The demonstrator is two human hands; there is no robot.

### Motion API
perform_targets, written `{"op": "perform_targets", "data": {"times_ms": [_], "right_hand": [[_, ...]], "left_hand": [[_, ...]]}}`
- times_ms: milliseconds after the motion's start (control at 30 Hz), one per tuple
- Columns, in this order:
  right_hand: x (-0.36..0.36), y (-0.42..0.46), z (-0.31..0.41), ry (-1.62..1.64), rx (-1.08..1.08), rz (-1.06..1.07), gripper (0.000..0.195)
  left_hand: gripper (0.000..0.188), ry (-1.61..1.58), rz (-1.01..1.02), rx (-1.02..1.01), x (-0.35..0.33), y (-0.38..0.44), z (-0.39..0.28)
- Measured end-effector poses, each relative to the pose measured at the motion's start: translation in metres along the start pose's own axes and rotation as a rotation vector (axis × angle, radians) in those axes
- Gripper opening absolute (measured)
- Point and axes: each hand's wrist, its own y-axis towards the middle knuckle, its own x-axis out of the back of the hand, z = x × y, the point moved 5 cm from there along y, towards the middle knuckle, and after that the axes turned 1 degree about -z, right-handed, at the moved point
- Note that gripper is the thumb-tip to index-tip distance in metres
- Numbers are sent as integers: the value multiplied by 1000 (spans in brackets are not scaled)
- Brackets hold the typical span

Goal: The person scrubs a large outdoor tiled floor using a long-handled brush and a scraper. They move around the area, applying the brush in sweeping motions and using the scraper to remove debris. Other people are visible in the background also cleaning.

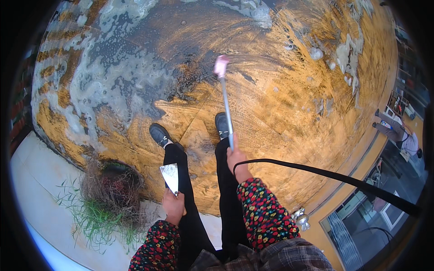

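Note:
My left hand [173,205] is closed on the handle of a putty knife [170,176], its broad metal blade pointing up and away over my thigh. My right hand [237,159] grips a metal pole [226,101] with a blurred pinkish head [221,66]. That head is at the wet floor ahead of my shoes; whether it touches cannot be told. The floor [264,125] is yellow-brown with dark smears, and whitish foam [129,81] covers much of its far left part. A black strap or cable [305,166] runs from near my right wrist to the right edge.
A potted plant [118,200] with green blades and dry stems stands on pale tiles at lower left. My dark shoes [159,134] are on the stained floor. At far right, another person [403,135] is near several items. A shiny silver object [301,218] lies beside my right sleeve.

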Motion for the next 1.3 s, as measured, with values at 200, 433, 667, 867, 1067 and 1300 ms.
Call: {"op": "perform_targets", "data": {"times_ms": [200,433,667,867,1067,1300], "right_hand": [[9,-28,-89,182,-63,-75,67],[44,17,-57,-134,-34,-109,67],[40,-62,-169,-80,-261,70,69],[68,52,-34,-287,162,20,72],[57,147,169,-369,553,-107,65],[100,11,-104,-589,339,-11,76]], "left_hand": [[22,-74,23,51,7,5,2],[19,-78,35,14,9,7,0],[18,-120,17,14,15,9,-7],[17,-101,31,40,13,10,-2],[15,-148,13,65,18,11,-12],[17,-123,-13,84,-1,2,4]]}}
